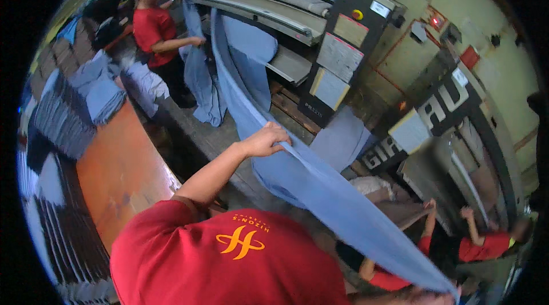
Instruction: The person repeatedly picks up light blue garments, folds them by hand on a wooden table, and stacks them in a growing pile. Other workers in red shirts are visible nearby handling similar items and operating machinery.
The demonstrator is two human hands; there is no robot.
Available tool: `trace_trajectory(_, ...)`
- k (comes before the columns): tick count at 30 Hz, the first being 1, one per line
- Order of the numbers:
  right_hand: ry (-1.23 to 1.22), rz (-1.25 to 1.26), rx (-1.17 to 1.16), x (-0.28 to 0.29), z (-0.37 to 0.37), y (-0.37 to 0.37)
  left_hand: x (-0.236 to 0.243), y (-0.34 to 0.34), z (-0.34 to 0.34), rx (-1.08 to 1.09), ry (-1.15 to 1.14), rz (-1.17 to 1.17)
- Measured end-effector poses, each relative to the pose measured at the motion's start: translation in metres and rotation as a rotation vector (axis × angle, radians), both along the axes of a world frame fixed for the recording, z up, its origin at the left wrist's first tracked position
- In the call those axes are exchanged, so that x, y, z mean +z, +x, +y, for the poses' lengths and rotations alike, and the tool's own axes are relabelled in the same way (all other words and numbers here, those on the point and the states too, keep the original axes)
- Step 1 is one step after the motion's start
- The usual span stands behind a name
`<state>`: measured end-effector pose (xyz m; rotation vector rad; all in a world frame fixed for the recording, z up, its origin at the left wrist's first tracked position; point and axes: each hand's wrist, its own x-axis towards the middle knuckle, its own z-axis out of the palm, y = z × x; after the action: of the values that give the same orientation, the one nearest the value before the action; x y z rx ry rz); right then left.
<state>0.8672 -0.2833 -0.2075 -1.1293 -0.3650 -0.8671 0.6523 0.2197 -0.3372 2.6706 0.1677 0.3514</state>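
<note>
A long blue-grey cloth [334,182] is stretched between my two hands, taut along its upper edge. My left hand [266,140], out ahead at arm's length, is closed round that edge. Down at the lower right, my right hand [429,296] is closed at the cloth's far corner; the picture's rim cuts part of it off. Beyond my left hand the cloth runs on toward the large pressing machine [269,4] and hangs in loose folds before it.
At the far left a co-worker [155,30] in red holds another blue cloth [199,73]. Other workers' red sleeves [480,248] show at right by a second machine [420,116]. An orange-brown table [123,173] stands left, with folded cloth stacks [63,113] beside it.
</note>
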Motion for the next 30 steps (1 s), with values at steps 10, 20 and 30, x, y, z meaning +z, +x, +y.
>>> trace_trajectory(10,-0.22,0.164,-0.371,-0.027,-0.054,0.031,-0.014,-0.042,0.104,0.432,0.108,-0.324)
trace_trajectory(20,-0.985,0.154,-0.101,-0.073,0.049,0.024,-0.002,-0.036,0.095,0.408,0.068,-0.236)
trace_trajectory(30,-0.397,0.873,1.832,-0.101,0.234,-0.12,-0.004,-0.063,0.059,0.48,-0.018,-0.202)
